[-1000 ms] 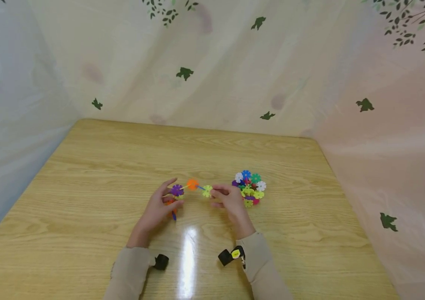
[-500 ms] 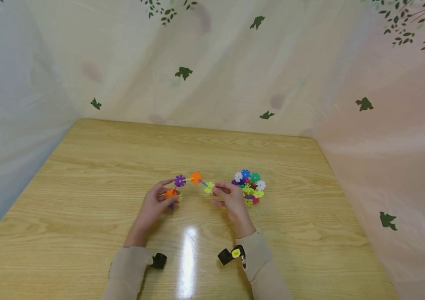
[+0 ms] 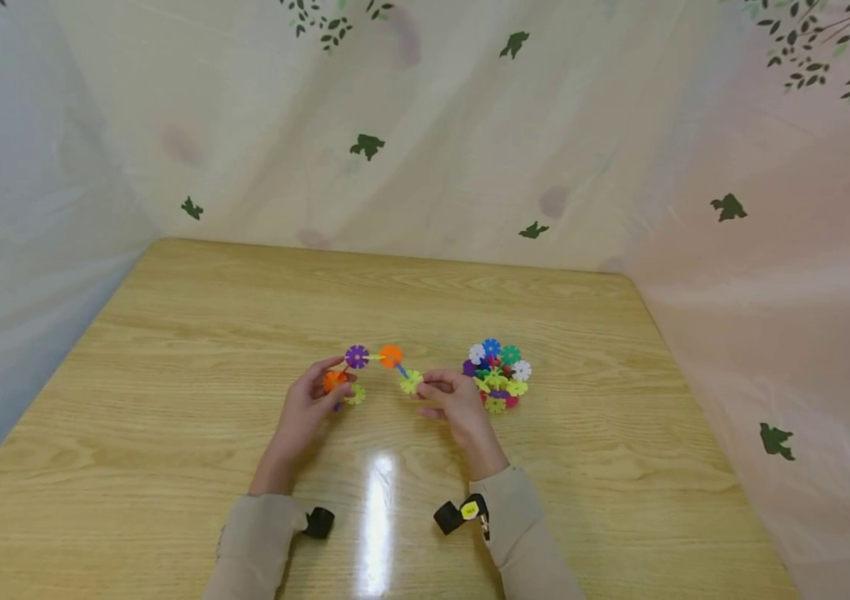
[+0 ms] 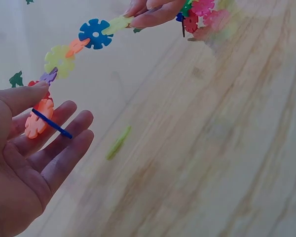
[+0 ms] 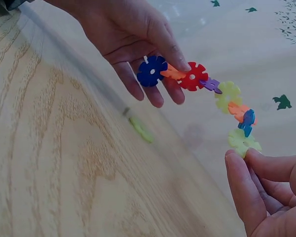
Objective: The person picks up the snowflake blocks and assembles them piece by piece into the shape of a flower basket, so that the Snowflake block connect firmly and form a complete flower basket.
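Observation:
A chain of interlocking snowflake discs hangs between both hands. In the right wrist view it runs from a dark blue disc (image 5: 152, 71) through orange, red (image 5: 193, 76), purple, yellow, orange and blue discs to a yellow-green end disc (image 5: 243, 141). My left hand (image 3: 303, 417) pinches the chain around its red disc, thumb on top, other fingers loosely spread beneath. The yellow-green end disc sits between the thumb and fingertips of my right hand (image 3: 466, 412). Head-on, the purple disc (image 3: 357, 357) and an orange disc (image 3: 391, 357) form the chain's upper bend.
Just right of my right hand lies a pile of loose, mixed-colour snowflake discs (image 3: 503, 379). A single yellow-green disc (image 4: 119, 143) rests on the wooden table (image 3: 207, 333) below the chain. A patterned cloth (image 3: 282, 150) hangs behind the table.
The chain's left part has risen and turned, bringing the purple disc higher and an orange disc into clearer view. My left hand has shifted slightly; my right hand has barely moved.

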### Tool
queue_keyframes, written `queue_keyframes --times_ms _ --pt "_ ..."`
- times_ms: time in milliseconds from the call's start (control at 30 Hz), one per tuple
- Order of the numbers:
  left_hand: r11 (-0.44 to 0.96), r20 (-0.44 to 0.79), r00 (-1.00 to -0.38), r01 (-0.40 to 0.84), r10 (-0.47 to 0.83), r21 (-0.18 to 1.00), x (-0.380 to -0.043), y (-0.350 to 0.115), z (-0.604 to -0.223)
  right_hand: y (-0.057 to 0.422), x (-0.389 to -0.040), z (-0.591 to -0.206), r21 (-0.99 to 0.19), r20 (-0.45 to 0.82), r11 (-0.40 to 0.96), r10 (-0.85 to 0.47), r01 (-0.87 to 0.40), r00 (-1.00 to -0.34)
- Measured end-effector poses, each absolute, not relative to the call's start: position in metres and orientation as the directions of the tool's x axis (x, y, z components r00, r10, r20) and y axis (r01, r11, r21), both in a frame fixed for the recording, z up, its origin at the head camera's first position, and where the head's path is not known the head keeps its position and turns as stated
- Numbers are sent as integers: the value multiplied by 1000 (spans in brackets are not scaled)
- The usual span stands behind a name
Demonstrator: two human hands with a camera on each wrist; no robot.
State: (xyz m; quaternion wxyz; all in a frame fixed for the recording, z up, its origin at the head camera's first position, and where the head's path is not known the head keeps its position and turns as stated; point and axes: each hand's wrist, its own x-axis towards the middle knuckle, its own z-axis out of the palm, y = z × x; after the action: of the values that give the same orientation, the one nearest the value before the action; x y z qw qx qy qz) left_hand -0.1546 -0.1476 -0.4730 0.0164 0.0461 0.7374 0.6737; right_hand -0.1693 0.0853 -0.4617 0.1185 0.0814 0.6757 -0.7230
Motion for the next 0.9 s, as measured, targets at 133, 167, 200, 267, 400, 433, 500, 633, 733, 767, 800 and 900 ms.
queue_keyframes --times_ms 133,167,200,267,400,433,500,633,733,767,800,900 --pt "60 29 -995 35 90 998 -155 -148 -473 86 -169 -463 -958 -274 -67 -70 279 -959" --pt "51 26 -996 31 89 998 -155 -147 -473 86 -168 -463 -958 -274 -70 -72 278 -959" --pt "45 25 -996 29 87 999 -155 -147 -473 86 -168 -463 -957 -275 -76 -73 280 -959" --pt "37 34 -997 37 74 999 -155 -147 -473 86 -168 -462 -956 -274 -86 -78 280 -959" --pt "1 52 -997 52 51 999 -155 -146 -473 86 -167 -462 -952 -278 -108 -84 286 -957" --pt "-16 55 -997 55 49 998 -155 -146 -473 86 -167 -463 -952 -279 -109 -86 287 -956" --pt "-34 59 -997 58 51 998 -155 -144 -473 85 -168 -464 -953 -277 -102 -88 285 -957" --pt "-26 50 -998 49 46 998 -155 -141 -473 84 -167 -465 -953 -281 -89 -92 289 -955" --pt "-1 18 -999 18 32 1000 -155 -142 -473 83 -166 -464 -952 -279 -100 -98 289 -955" --pt "7 8 -1000 8 29 1000 -155 -142 -472 83 -166 -464 -952 -279 -106 -98 288 -955" --pt "15 -2 -1000 -1 27 1000 -155 -143 -472 83 -166 -463 -951 -279 -111 -100 289 -955" --pt "34 -16 -1000 -15 25 999 -155 -145 -472 83 -165 -463 -948 -284 -117 -102 295 -953"
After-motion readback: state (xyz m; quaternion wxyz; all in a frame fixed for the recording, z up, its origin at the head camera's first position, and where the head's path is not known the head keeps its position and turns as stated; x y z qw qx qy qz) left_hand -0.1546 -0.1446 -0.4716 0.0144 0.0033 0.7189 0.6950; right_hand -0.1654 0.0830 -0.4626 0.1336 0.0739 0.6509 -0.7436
